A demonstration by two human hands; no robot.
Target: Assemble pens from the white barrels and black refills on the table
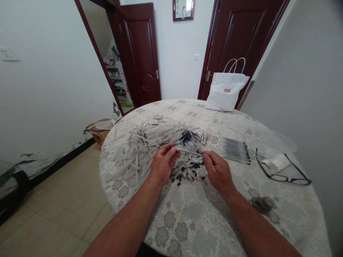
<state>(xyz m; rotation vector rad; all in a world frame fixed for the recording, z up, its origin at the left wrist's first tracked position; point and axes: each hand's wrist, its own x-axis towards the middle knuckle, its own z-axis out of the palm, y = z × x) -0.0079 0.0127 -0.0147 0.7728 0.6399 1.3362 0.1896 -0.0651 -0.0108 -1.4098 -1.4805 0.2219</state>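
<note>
Between my two hands a slim, clear pen [189, 151] lies almost level above the table. My left hand [163, 162] pinches its left end with thumb and fingers. At the other end my right hand [217, 170] is closed on the pen's tip. Beneath and behind them spreads a heap of translucent pen barrels [158, 134], with dark-tipped refills [188, 137] bunched on its right side. Small clear and black pen caps [189, 168] are scattered just below the pen. To the right of my right hand, a neat row of pens [235, 150] lies side by side.
Black-framed glasses [280, 178] and a white roll [277, 163] lie at the right of the round table [171, 228]. A dark round object [263, 204] sits near my right forearm. A white paper bag [226, 91] stands at the far edge.
</note>
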